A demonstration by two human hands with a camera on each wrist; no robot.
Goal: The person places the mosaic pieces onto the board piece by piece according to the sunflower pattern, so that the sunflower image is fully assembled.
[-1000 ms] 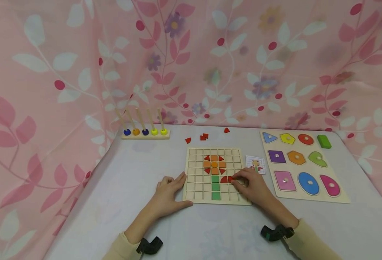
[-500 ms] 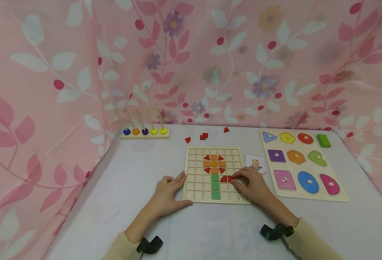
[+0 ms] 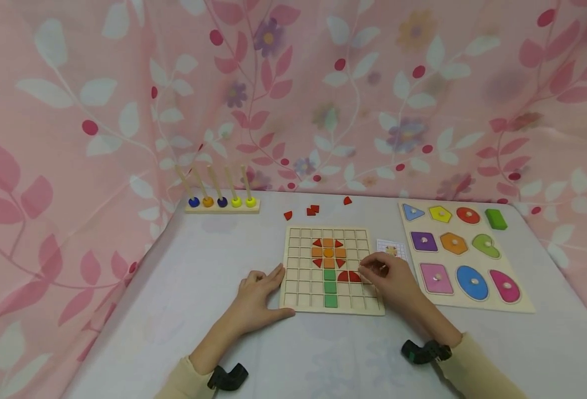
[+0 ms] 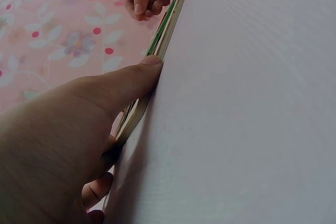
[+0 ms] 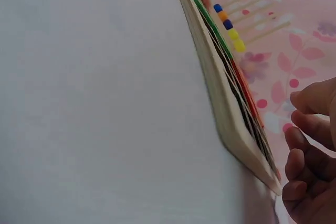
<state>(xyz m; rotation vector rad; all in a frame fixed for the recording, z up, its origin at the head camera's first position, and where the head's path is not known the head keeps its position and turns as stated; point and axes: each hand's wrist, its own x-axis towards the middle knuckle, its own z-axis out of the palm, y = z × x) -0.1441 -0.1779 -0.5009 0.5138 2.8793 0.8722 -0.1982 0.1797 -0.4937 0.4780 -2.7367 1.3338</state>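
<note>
A square wooden grid board (image 3: 300, 302) lies on the table in the head view. Orange and red pieces form a flower on it, above a column of green squares (image 3: 330, 287). Two red quarter-round pieces (image 3: 354, 276) sit side by side, right of the top green square. My left hand (image 3: 258, 302) rests spread at the board's left side, index finger along the edge and thumb at the front corner. My right hand (image 3: 392, 277) hovers over the board's right edge, fingers loosely curled. In the right wrist view a gap shows between its thumb (image 5: 310, 98) and fingers, with nothing held.
Loose red pieces (image 3: 312, 210) lie behind the board. A pattern card (image 3: 391, 247), partly hidden by my right hand, is at its right. Farther right are a knobbed shape puzzle (image 3: 455, 260) and a green block (image 3: 495, 219). A peg stand with beads (image 3: 222, 207) stands back left.
My right hand has let go of the right-hand red quarter-round piece and moved slightly up and right, over part of the card. The left hand has stayed at the board's edge.
</note>
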